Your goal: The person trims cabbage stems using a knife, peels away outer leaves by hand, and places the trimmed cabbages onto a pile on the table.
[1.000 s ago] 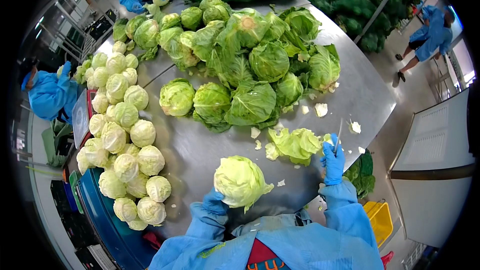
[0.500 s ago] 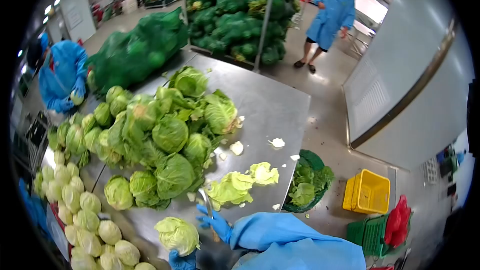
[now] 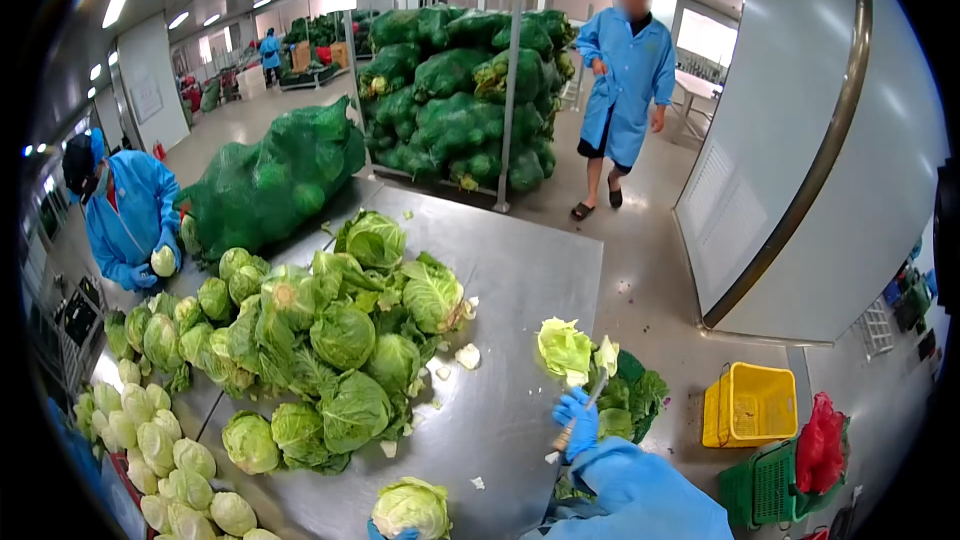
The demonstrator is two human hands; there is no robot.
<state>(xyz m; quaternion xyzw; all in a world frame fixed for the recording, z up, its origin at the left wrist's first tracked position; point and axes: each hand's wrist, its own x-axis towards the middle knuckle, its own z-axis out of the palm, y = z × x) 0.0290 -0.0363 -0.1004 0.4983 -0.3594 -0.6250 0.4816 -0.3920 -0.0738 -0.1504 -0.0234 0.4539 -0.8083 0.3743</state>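
My right hand [image 3: 578, 420], in a blue glove, is closed on a knife [image 3: 564, 436] at the right edge of the metal table [image 3: 500, 240]. The knife's blade points up and away from me. Pale loose cabbage leaves [image 3: 565, 348] are just beyond the blade, at the table's edge. Below them is a green mesh bag of leaves [image 3: 618, 410], partly hidden by my arm. At the bottom, my left hand [image 3: 394, 532] grips a trimmed cabbage [image 3: 413, 506] from below; most of that hand is out of view.
Untrimmed cabbages [image 3: 343, 335] are heaped mid-table, with peeled cabbages [image 3: 180, 445] at lower left. A full green mesh sack [image 3: 270, 180] lies behind. One co-worker [image 3: 130, 205] handles a cabbage at left; another person [image 3: 628, 80] stands beyond the table. A yellow crate [image 3: 750, 405] is on the floor.
My right hand has moved right with the knife, and the loose leaves have shifted from the tabletop to its right edge. The cabbage in my left hand is farther right and lower in view.
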